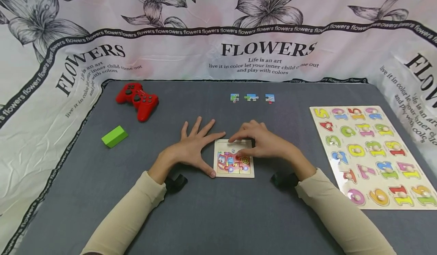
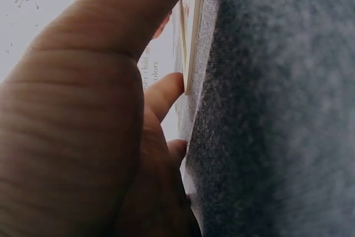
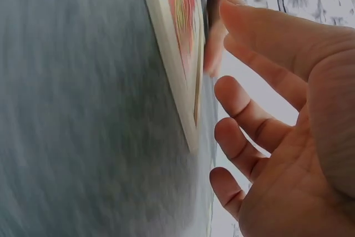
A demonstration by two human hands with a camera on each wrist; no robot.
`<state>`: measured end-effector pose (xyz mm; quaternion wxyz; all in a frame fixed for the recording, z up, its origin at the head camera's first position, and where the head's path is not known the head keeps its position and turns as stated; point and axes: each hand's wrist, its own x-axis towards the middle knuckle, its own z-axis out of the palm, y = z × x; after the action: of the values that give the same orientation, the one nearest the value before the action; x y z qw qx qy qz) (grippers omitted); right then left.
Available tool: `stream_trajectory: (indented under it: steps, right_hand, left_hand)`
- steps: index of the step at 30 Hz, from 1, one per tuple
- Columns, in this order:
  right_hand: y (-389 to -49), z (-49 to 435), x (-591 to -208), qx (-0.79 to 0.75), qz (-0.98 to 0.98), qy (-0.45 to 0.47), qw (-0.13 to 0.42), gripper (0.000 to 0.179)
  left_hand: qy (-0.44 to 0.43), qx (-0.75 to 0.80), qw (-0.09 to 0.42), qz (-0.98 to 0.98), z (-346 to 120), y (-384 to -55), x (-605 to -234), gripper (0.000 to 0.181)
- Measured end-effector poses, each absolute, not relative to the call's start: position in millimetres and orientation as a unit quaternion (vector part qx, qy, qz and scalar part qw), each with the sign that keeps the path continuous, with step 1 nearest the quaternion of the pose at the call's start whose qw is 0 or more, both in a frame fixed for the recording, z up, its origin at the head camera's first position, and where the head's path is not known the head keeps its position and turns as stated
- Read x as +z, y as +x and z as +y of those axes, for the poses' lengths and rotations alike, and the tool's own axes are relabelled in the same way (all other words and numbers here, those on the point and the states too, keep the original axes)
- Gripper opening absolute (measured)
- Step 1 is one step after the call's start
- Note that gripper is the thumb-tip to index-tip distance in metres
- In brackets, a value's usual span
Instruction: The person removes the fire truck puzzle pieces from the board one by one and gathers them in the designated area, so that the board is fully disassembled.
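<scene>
A small wooden jigsaw board (image 1: 234,174) lies on the grey table, with a pink and red vehicle picture in its frame. Fingers spread wide, my left hand (image 1: 192,148) rests at its left side; the thumb is right at the lower left edge and the index fingertip near the upper left corner. In the left wrist view the fingertips show close beside the board's edge. My right hand (image 1: 264,141) is over the board's right half, thumb and index finger apart. The right wrist view shows its fingers (image 3: 236,95) loosely bent, holding nothing. Part of the picture is hidden beneath it.
Three loose jigsaw pieces (image 1: 251,97) lie in a row at the back. To the right is a large number board (image 1: 341,160) with knobbed, colourful numbers. A red game controller (image 1: 138,100) and a green block (image 1: 114,136) lie on the left. A flower-printed cloth (image 1: 184,54) hangs behind the table.
</scene>
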<state>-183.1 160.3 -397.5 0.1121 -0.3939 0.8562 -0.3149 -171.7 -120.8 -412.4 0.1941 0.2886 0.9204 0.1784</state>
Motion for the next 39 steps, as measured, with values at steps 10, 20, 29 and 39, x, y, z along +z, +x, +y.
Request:
stream_trajectory:
  steps: [10,20,29,39]
  right_hand:
    - [-173,147,-405,-0.298,0.857,-0.406,0.11,0.035]
    - [-171,145,-407,-0.288,0.859,-0.41,0.108,0.033]
    - [-172,142,-407,-0.294,0.859,-0.402,0.117,0.028]
    - [-171,138,-413,-0.325,0.862,-0.371,0.113,0.021]
  left_hand:
    - [0.28,0.189,0.177,0.925,-121,-174,-414,0.108]
    - [0.275,0.165,0.172,0.932,-117,-173,-414,0.111]
    - [0.231,0.152,0.17,0.946,-117,-170,-410,0.12]
    - [0.222,0.148,0.178,0.947,-117,-170,-410,0.121]
